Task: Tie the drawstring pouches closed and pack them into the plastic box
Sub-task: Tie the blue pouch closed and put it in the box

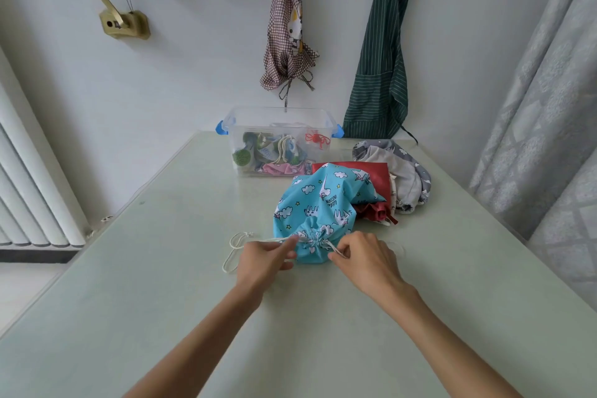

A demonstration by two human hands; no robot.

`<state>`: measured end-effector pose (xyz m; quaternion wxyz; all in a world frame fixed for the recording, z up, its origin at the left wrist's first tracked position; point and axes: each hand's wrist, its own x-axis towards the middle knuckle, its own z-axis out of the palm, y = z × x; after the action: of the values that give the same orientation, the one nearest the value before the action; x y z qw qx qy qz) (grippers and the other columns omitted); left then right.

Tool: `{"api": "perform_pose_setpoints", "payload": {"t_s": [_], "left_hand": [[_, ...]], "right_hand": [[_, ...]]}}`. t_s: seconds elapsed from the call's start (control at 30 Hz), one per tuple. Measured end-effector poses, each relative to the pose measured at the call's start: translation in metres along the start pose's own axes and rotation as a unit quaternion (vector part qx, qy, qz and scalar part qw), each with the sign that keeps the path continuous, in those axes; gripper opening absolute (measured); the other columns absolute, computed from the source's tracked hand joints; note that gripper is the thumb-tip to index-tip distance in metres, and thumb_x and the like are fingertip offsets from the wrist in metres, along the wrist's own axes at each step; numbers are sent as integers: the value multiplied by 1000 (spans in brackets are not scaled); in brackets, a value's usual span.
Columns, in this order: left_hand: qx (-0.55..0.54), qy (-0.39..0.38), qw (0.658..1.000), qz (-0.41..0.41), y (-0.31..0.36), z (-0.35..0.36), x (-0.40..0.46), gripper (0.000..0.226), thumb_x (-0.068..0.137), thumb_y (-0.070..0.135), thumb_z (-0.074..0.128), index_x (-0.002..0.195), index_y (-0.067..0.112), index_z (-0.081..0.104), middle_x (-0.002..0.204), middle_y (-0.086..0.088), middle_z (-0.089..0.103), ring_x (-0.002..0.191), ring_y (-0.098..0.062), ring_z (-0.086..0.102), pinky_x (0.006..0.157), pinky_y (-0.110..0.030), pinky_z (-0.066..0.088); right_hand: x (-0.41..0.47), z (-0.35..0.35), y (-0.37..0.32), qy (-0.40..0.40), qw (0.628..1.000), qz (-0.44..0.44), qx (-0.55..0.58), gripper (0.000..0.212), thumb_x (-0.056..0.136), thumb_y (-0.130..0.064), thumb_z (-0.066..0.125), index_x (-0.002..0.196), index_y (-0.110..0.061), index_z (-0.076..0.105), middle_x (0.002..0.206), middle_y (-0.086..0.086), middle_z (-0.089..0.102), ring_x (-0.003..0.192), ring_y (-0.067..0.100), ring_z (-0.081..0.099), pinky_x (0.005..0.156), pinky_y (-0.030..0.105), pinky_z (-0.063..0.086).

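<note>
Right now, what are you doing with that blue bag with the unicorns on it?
A person is closing the blue unicorn pouch on the table. The left hand and the right hand each pinch its white drawstring at the gathered mouth, which is already cinched. No knot is visible yet. A red pouch and a grey pouch lie behind it, waiting. The clear plastic box by the wall already holds several pouches.

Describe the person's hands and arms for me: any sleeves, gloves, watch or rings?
Both forearms are bare right up to the lower edge of the picture, so no sleeve shows. The left hand and right hand wear no gloves. No watch, bracelet or ring shows on either wrist or on the fingers that can be seen. No markings or bandages show.
</note>
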<state>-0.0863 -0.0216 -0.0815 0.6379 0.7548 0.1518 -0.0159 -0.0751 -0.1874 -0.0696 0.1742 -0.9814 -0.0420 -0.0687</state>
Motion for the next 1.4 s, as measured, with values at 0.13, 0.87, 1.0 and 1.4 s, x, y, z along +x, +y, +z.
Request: {"api": "perform_pose_setpoints", "payload": {"t_s": [0.13, 0.87, 1.0, 1.4], "left_hand": [[-76, -16, 991, -106, 14, -1, 9, 35, 81, 45, 68, 75, 11, 73, 60, 3, 67, 43, -2, 52, 41, -15, 28], [-5, -53, 997, -51, 2, -20, 16, 28, 95, 25, 53, 91, 3, 71, 76, -3, 71, 48, 0, 64, 42, -13, 48], [11, -46, 997, -52, -4, -28, 18, 30, 94, 32, 54, 90, 8, 72, 75, 1, 71, 48, 3, 63, 41, -10, 43], [197, -42, 979, -40, 16, -13, 39, 23, 87, 17, 49, 94, 1, 64, 74, -7, 73, 65, -20, 66, 47, -20, 49]], "right_hand": [[-6, 1, -5, 21, 999, -32, -7, 20, 94, -37, 51, 95, -20, 63, 94, 3, 68, 91, 27, 61, 64, 29, 36], [-12, 3, -14, 8, 981, -164, -106, 37, 98, -35, 43, 135, -31, 43, 114, 6, 65, 104, 28, 61, 78, 32, 47], [-15, 6, -10, 11, 981, -169, -99, 39, 98, -34, 42, 137, -30, 40, 111, 6, 66, 102, 27, 61, 77, 33, 46], [-15, 10, -14, 14, 977, -182, -107, 42, 97, -35, 43, 139, -32, 37, 107, 7, 66, 99, 30, 61, 77, 35, 46]]}}
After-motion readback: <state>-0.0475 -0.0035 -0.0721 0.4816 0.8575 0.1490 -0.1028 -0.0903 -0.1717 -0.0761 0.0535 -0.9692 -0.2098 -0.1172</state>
